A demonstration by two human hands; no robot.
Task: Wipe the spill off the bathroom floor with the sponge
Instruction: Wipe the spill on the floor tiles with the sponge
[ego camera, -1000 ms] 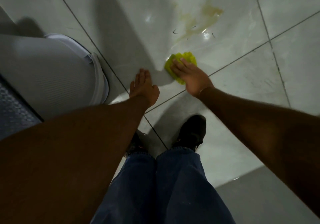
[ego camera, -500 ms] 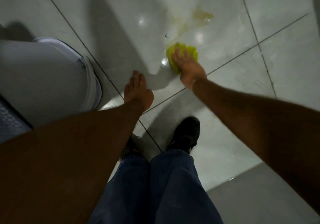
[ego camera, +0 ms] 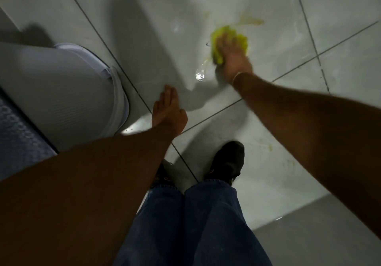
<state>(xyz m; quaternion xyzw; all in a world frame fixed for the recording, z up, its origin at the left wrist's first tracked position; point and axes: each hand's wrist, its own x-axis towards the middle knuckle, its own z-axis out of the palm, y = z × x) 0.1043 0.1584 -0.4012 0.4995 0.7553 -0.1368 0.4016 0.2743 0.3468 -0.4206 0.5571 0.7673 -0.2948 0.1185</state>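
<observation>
A yellow-green sponge (ego camera: 219, 36) lies flat on the glossy grey floor tile, pressed down under my right hand (ego camera: 234, 58), which is blurred by motion. Just beyond the sponge, a yellowish-brown spill (ego camera: 250, 21) streaks the tile, and a thin wet smear (ego camera: 203, 68) trails near the hand's left side. My left hand (ego camera: 168, 111) rests flat on the floor with fingers together, holding nothing, nearer to me and left of the sponge.
A white toilet base (ego camera: 68, 92) stands at the left, close to my left hand. My two black shoes (ego camera: 225, 160) and blue jeans (ego camera: 185, 224) are below. A few faint yellow specks (ego camera: 269, 146) mark the tile at the right.
My right hand has pushed the sponge farther away and to the right, up into the spill. Less of the stain shows than before. The left hand stays planted on the floor.
</observation>
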